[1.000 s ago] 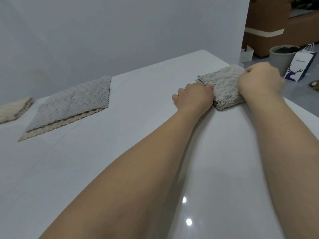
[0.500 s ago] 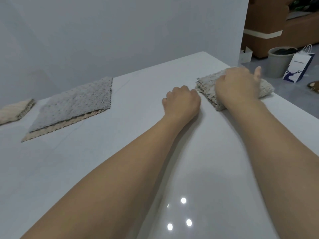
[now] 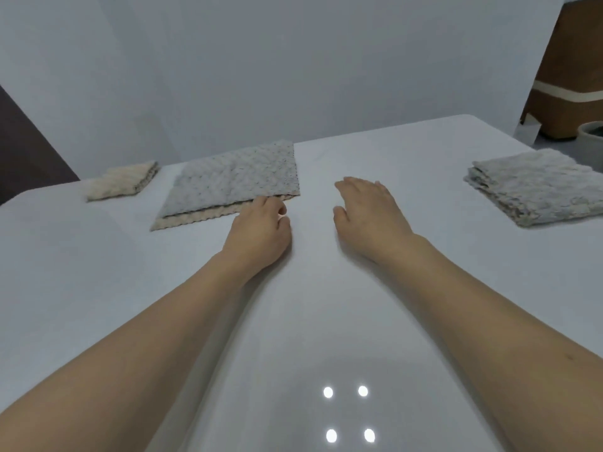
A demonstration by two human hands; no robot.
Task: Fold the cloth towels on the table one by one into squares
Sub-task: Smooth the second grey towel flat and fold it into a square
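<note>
On the white table (image 3: pixel 359 305) a flat grey towel (image 3: pixel 235 177) lies with a beige layer showing under its near edge. My left hand (image 3: pixel 261 230) is at that towel's near right corner, fingers and thumb curled onto the edge as if pinching it. Holding nothing, my right hand (image 3: pixel 365 210) hovers low over bare table just right of the towel with its fingers straight. A folded grey towel (image 3: pixel 535 187) sits apart at the right edge. At the far left lies a small folded beige towel (image 3: pixel 120 182).
A plain grey wall (image 3: pixel 293 60) runs behind the table. Off the table's right end stand brown furniture (image 3: pixel 571 76) and a grey bin (image 3: pixel 592 135). A dark surface (image 3: pixel 26 151) borders the far left.
My right hand has let go of the folded grey towel. Both hands have moved left to the flat towel, and my view has turned left with them.
</note>
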